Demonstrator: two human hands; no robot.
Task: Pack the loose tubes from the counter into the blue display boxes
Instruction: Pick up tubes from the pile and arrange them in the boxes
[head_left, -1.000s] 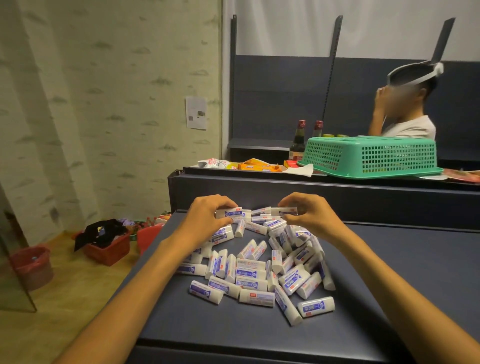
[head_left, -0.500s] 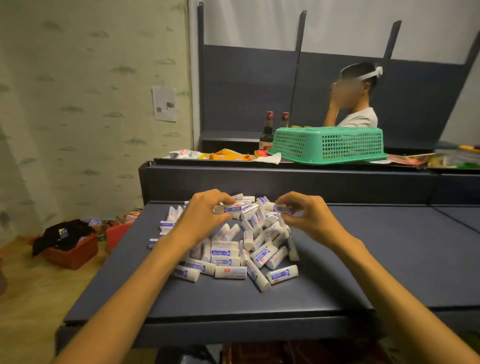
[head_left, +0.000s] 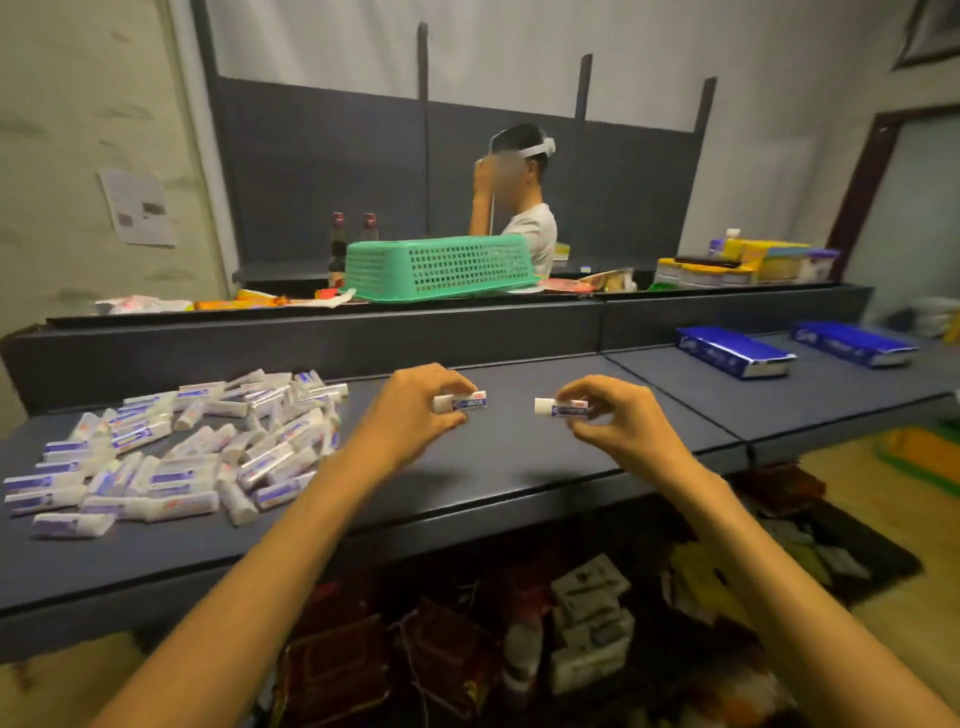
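Observation:
A heap of small white tubes with blue labels (head_left: 182, 447) lies on the left of the dark counter (head_left: 493, 467). My left hand (head_left: 410, 410) pinches one white tube (head_left: 462, 401) above the counter's middle. My right hand (head_left: 618, 421) pinches another tube (head_left: 563, 408) a little to the right of it. Both tubes lie level, white caps to the left. Two blue display boxes (head_left: 732, 353) (head_left: 852, 343) sit far right on the adjoining counter section, well beyond my hands.
A raised back ledge carries a green basket (head_left: 441, 267), bottles and packets. A person (head_left: 519, 197) stands behind it. Stacked goods (head_left: 743, 262) sit at the right rear. Boxes and bags fill the space under the counter.
Both hands have lifted a tube each out of the heap and moved right. My view has swung right, so the heap now lies at the left and the blue boxes have come into sight.

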